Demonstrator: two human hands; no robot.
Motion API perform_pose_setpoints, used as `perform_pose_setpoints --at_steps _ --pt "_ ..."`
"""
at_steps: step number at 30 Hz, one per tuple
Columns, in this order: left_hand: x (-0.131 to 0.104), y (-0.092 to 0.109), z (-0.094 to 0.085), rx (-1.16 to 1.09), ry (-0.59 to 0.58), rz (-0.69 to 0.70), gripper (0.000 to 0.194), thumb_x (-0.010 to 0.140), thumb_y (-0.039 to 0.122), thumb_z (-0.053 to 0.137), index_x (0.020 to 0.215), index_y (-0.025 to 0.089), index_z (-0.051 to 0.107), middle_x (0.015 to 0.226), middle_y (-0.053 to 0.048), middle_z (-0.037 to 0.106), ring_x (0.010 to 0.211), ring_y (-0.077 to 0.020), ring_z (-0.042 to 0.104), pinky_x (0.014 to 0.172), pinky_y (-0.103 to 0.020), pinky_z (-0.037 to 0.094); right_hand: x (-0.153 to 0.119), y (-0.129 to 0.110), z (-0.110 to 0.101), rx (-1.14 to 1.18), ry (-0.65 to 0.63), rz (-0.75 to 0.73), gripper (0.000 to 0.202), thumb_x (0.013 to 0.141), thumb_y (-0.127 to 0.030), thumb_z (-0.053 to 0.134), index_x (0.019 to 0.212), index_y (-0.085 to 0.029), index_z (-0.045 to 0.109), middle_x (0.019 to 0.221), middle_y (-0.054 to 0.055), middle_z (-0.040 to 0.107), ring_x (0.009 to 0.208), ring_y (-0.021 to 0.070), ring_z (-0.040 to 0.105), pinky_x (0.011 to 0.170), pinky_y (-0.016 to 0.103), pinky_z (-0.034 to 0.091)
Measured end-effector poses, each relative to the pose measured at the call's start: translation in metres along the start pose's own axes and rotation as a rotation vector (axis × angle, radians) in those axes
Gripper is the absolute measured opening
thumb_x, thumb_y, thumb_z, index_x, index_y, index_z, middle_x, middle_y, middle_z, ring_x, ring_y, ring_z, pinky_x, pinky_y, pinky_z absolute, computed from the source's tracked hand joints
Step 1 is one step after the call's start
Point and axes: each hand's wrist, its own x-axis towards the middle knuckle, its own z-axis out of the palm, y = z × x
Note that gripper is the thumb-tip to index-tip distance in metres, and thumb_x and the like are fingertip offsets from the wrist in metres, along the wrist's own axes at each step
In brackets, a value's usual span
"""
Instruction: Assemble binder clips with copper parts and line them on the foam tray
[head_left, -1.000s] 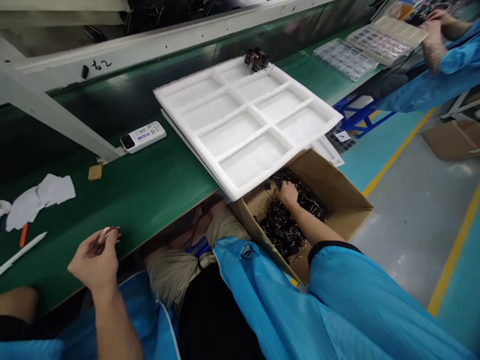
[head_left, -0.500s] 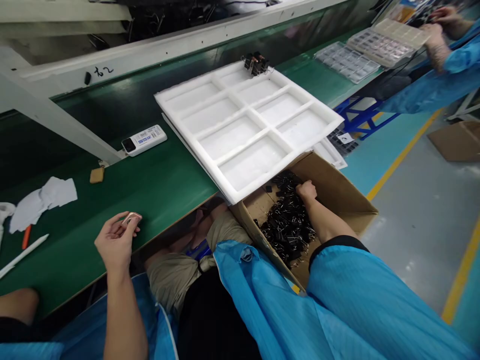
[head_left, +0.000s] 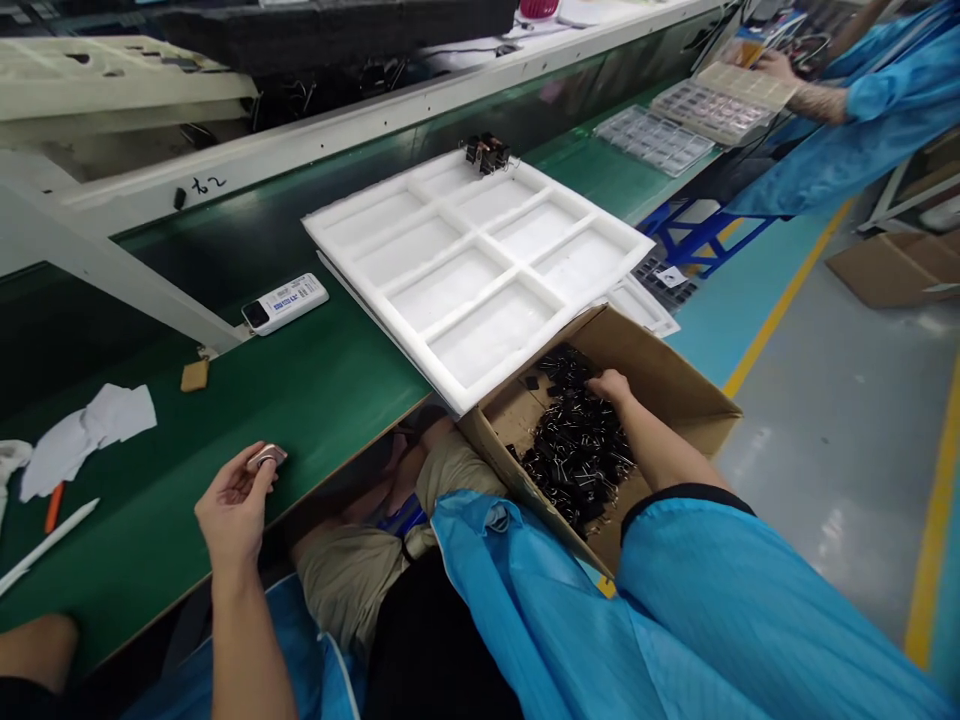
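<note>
your left hand (head_left: 234,505) pinches a shiny piece (head_left: 268,456) near the counter (head_left: 352,370) front edge, right hand (head_left: 611,385) at black clips (head_left: 577,445), can't tell its grip

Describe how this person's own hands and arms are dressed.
The left hand and right hand are ungloved, with nothing visibly worn at either wrist. The right sleeve is loose and bright blue, with a black band at its end.

From where I stand, the right hand (head_left: 611,386) has its fingertips obscured at the clips (head_left: 577,445); hold unverified. Left hand (head_left: 234,505) partly covers a shiny piece (head_left: 268,456).
</note>
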Motion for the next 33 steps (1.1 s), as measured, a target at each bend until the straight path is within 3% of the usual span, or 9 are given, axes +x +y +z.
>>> perform_pose_setpoints --at_steps 5,9,11,16,21,24,27,30,33 --pt "-0.004 -0.002 -0.004 -0.047 0.009 -0.050 0.060 0.069 0.040 0.088 0.121 0.016 0.069 0.096 -0.009 0.077 0.069 -0.0155 0.068 0.061 -0.025 0.055 -0.058 -0.035 -0.056 0.388 -0.108 -0.026 0.016 0.085 -0.029 0.054 0.074 -0.019 0.059 0.080 0.013 0.068 0.096 0.0291 0.069 0.086 0.038 0.059" --pt "-0.009 0.002 -0.006 -0.116 0.005 -0.098 0.053 0.069 0.042 0.088 0.109 0.013 0.071 0.098 -0.013 0.078 0.076 -0.0197 0.072 0.066 -0.028 0.057 -0.138 -0.055 -0.102 0.898 -0.370 -0.134 0.024 0.088 -0.030 0.050 0.067 -0.022 0.059 0.103 0.024 0.068 0.104 0.0348 0.069 0.090 0.047 0.056" --pt "-0.011 0.003 -0.007 -0.155 -0.006 -0.112 0.050 0.069 0.043 0.089 0.105 0.013 0.072 0.098 -0.013 0.078 0.077 -0.0204 0.073 0.067 -0.029 0.057 -0.183 -0.063 -0.103 0.901 -0.530 -0.199 0.027 0.084 -0.039 0.058 0.064 -0.023 0.067 0.092 0.026 0.066 0.089 0.0373 0.069 0.078 0.051 0.056" --pt "-0.014 0.001 -0.007 -0.239 -0.044 -0.119 0.049 0.068 0.046 0.090 0.102 0.014 0.074 0.097 -0.014 0.079 0.082 -0.0241 0.075 0.071 -0.032 0.059 -0.298 -0.102 -0.032 0.584 -1.315 -0.390 0.040 0.074 -0.056 0.072 0.052 -0.024 0.066 0.081 0.016 0.066 0.066 0.0285 0.059 0.062 0.045 0.050" --pt "-0.015 -0.001 -0.007 -0.323 -0.061 -0.106 0.047 0.068 0.045 0.091 0.100 0.015 0.077 0.098 -0.014 0.080 0.087 -0.0255 0.075 0.077 -0.035 0.060 -0.366 -0.176 0.056 0.576 -1.596 -0.590 0.039 0.094 -0.054 0.068 0.078 -0.019 0.078 0.091 0.012 0.070 0.086 0.0271 0.065 0.082 0.039 0.052" --pt "-0.016 -0.002 -0.008 -0.369 -0.057 -0.108 0.047 0.069 0.045 0.090 0.103 0.015 0.078 0.100 -0.014 0.080 0.087 -0.0242 0.074 0.075 -0.033 0.058 -0.379 -0.222 0.094 0.518 -1.621 -0.724 0.032 0.092 -0.050 0.077 0.090 -0.019 0.073 0.087 0.008 0.070 0.077 0.0210 0.064 0.076 0.034 0.052" --pt "-0.017 -0.002 -0.009 -0.412 -0.037 -0.125 0.051 0.069 0.044 0.090 0.109 0.015 0.076 0.097 -0.012 0.080 0.080 -0.0206 0.072 0.067 -0.029 0.054 -0.386 -0.254 0.131 0.596 -1.588 -0.674 0.047 0.074 -0.044 0.094 0.103 -0.021 0.066 0.094 0.007 0.074 0.079 0.0211 0.068 0.076 0.034 0.054" --pt "-0.017 -0.002 -0.009 -0.456 -0.026 -0.144 0.052 0.069 0.043 0.090 0.111 0.015 0.075 0.092 -0.010 0.079 0.072 -0.0172 0.068 0.063 -0.027 0.051 -0.391 -0.270 0.162 0.653 -1.512 -0.667 0.057 0.067 -0.049 0.097 0.104 -0.018 0.066 0.096 0.009 0.075 0.079 0.0221 0.070 0.075 0.035 0.056" --pt "-0.018 -0.001 -0.009 -0.487 -0.030 -0.167 0.048 0.068 0.042 0.090 0.105 0.015 0.076 0.093 -0.011 0.079 0.071 -0.0165 0.068 0.063 -0.027 0.051 -0.392 -0.273 0.179 0.668 -1.416 -0.772 0.056 0.077 -0.066 0.084 0.096 -0.017 0.069 0.077 0.006 0.070 0.060 0.0177 0.061 0.054 0.030 0.047"
